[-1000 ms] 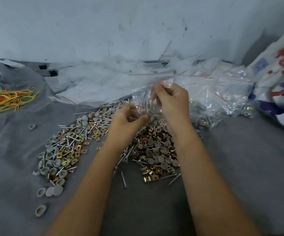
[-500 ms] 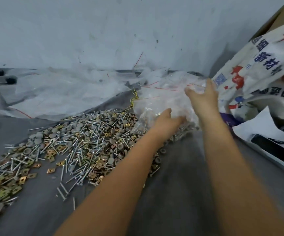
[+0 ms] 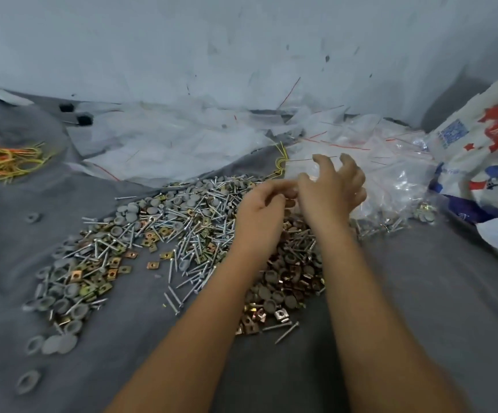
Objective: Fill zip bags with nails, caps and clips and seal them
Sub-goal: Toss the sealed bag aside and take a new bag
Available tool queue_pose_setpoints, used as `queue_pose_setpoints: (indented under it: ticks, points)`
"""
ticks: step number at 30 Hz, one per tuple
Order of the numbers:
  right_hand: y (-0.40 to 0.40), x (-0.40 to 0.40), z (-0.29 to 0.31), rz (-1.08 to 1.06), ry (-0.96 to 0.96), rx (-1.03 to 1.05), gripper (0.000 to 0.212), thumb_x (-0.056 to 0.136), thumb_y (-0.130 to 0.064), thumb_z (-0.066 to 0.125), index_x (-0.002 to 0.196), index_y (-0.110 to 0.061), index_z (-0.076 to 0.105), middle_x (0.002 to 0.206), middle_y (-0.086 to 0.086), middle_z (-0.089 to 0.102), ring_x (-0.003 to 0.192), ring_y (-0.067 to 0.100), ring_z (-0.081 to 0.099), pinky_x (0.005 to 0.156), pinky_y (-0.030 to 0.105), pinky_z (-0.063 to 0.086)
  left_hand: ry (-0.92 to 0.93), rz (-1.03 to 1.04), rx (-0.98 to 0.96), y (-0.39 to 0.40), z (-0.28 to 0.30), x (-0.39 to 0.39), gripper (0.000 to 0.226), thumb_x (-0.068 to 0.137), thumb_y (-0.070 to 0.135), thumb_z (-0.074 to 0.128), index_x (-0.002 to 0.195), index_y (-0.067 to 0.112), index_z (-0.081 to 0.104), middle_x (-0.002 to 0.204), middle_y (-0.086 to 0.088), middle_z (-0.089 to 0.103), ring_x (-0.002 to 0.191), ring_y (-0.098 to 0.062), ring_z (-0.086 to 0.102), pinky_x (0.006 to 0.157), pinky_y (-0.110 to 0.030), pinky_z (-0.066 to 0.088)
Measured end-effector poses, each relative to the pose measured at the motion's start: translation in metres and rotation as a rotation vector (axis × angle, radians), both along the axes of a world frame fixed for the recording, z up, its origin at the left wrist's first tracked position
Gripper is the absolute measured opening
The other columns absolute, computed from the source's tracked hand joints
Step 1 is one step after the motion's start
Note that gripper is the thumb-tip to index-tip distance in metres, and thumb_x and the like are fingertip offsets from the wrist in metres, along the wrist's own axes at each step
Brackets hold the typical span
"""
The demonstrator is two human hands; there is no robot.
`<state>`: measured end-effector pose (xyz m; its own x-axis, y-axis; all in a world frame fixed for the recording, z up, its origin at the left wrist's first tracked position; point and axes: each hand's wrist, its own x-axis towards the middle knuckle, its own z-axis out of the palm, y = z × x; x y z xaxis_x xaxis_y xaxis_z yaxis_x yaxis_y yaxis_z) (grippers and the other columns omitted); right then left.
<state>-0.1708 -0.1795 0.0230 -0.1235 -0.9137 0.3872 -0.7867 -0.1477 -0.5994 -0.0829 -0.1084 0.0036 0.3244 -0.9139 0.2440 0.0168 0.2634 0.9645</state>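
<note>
A wide heap of silver nails [image 3: 194, 234], grey round caps [image 3: 128, 210] and brass square clips [image 3: 113, 269] lies on the grey cloth [image 3: 420, 293]. Both my hands hover over its far right end. My right hand [image 3: 334, 189] has its fingers spread and loosely curled above the edge of a pile of clear zip bags [image 3: 390, 174] with red seal lines; nothing shows in its grasp. My left hand [image 3: 259, 210] sits just left of it, its blurred fingertips reaching toward the right thumb. Whether they pinch anything cannot be told. Filled bags [image 3: 390, 225] lie at the pile's near edge.
Flat empty clear bags [image 3: 167, 144] are spread along the wall behind the heap. A tangle of yellow and orange bands [image 3: 0, 162] lies at the far left. A white printed sack [image 3: 486, 150] stands at the right edge. Stray caps [image 3: 28, 381] dot the cloth at lower left.
A second ago both hands held a filled bag above the heap. Half a second ago they reached right to the bag pile. Now they are back over the heap's right end without that bag.
</note>
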Motion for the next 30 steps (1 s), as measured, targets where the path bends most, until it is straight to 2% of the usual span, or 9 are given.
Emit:
queue_pose_setpoints:
  ticks: [7, 10, 15, 18, 21, 24, 25, 27, 30]
  points:
    - [0.015, 0.083, -0.008, 0.290, 0.217, 0.030, 0.042, 0.087, -0.039, 0.050, 0.129, -0.037, 0.053, 0.148, 0.002, 0.033, 0.137, 0.025, 0.020, 0.110, 0.048, 0.015, -0.117, 0.371, 0.018, 0.020, -0.015, 0.081, 0.036, 0.093, 0.002, 0.045, 0.087, 0.030, 0.067, 0.086, 0.006, 0.069, 0.074, -0.015, 0.061, 0.068, -0.034, 0.051]
    - [0.006, 0.105, -0.013, 0.367, 0.319, 0.131, 0.045, 0.088, -0.038, 0.049, 0.133, -0.034, 0.050, 0.147, 0.004, 0.035, 0.136, 0.027, 0.023, 0.108, 0.047, 0.017, 0.012, 0.434, 0.034, 0.022, -0.023, 0.094, 0.037, 0.093, -0.001, 0.043, 0.085, 0.024, 0.069, 0.080, 0.008, 0.068, 0.073, -0.003, 0.061, 0.069, -0.023, 0.051]
    - [-0.019, 0.148, -0.014, 0.552, 0.388, 0.097, 0.044, 0.093, -0.029, 0.047, 0.137, -0.028, 0.050, 0.147, 0.005, 0.040, 0.134, 0.027, 0.032, 0.104, 0.042, 0.028, 0.185, 0.519, -0.023, 0.019, -0.029, 0.102, 0.039, 0.091, -0.005, 0.043, 0.078, 0.021, 0.069, 0.075, 0.006, 0.069, 0.073, -0.007, 0.064, 0.067, -0.020, 0.051]
    - [-0.041, 0.172, -0.017, 0.644, 0.376, 0.173, 0.051, 0.095, -0.029, 0.044, 0.145, -0.032, 0.039, 0.156, 0.009, 0.028, 0.138, 0.030, 0.030, 0.108, 0.043, 0.028, 0.267, 0.559, -0.015, 0.014, -0.035, 0.110, 0.035, 0.092, -0.005, 0.043, 0.078, 0.016, 0.069, 0.069, 0.009, 0.069, 0.069, -0.003, 0.063, 0.064, -0.017, 0.050]
    - [-0.061, 0.175, -0.021, 0.608, 0.459, 0.348, 0.062, 0.097, -0.039, 0.039, 0.153, -0.041, 0.012, 0.163, 0.012, 0.006, 0.141, 0.039, 0.028, 0.112, 0.049, 0.023, 0.319, 0.572, 0.014, 0.008, -0.039, 0.116, 0.035, 0.091, -0.005, 0.045, 0.078, 0.016, 0.069, 0.068, 0.008, 0.069, 0.068, -0.005, 0.063, 0.064, -0.018, 0.049]
    - [-0.073, 0.173, -0.021, 0.522, 0.577, 0.425, 0.060, 0.098, -0.039, 0.039, 0.153, -0.036, 0.014, 0.154, 0.011, 0.036, 0.138, 0.036, 0.035, 0.112, 0.053, 0.018, 0.331, 0.573, 0.034, 0.004, -0.039, 0.116, 0.035, 0.091, -0.005, 0.045, 0.077, 0.016, 0.069, 0.068, 0.008, 0.068, 0.068, -0.006, 0.061, 0.064, -0.020, 0.049]
    - [-0.072, 0.173, -0.019, 0.484, 0.608, 0.394, 0.054, 0.096, -0.035, 0.042, 0.149, -0.031, 0.029, 0.145, 0.009, 0.047, 0.134, 0.034, 0.039, 0.111, 0.053, 0.018, 0.332, 0.571, 0.038, 0.004, -0.038, 0.116, 0.035, 0.090, -0.005, 0.045, 0.077, 0.016, 0.069, 0.068, 0.008, 0.067, 0.067, -0.006, 0.061, 0.064, -0.020, 0.048]
    - [-0.068, 0.175, -0.014, 0.432, 0.652, 0.258, 0.029, 0.091, -0.023, 0.049, 0.116, -0.022, 0.063, 0.113, 0.004, 0.066, 0.117, 0.029, 0.053, 0.110, 0.052, 0.022, 0.342, 0.568, 0.038, 0.003, -0.038, 0.115, 0.036, 0.090, -0.006, 0.044, 0.076, 0.016, 0.069, 0.066, 0.008, 0.067, 0.066, -0.004, 0.061, 0.064, -0.019, 0.048]
    - [-0.058, 0.170, -0.006, 0.391, 0.576, 0.149, 0.023, 0.082, -0.007, 0.049, 0.067, -0.018, 0.062, 0.065, -0.003, 0.059, 0.079, 0.026, 0.057, 0.108, 0.051, 0.026, 0.349, 0.555, 0.036, 0.004, -0.038, 0.116, 0.037, 0.090, -0.006, 0.043, 0.075, 0.016, 0.068, 0.065, 0.010, 0.067, 0.065, -0.003, 0.061, 0.063, -0.017, 0.048]
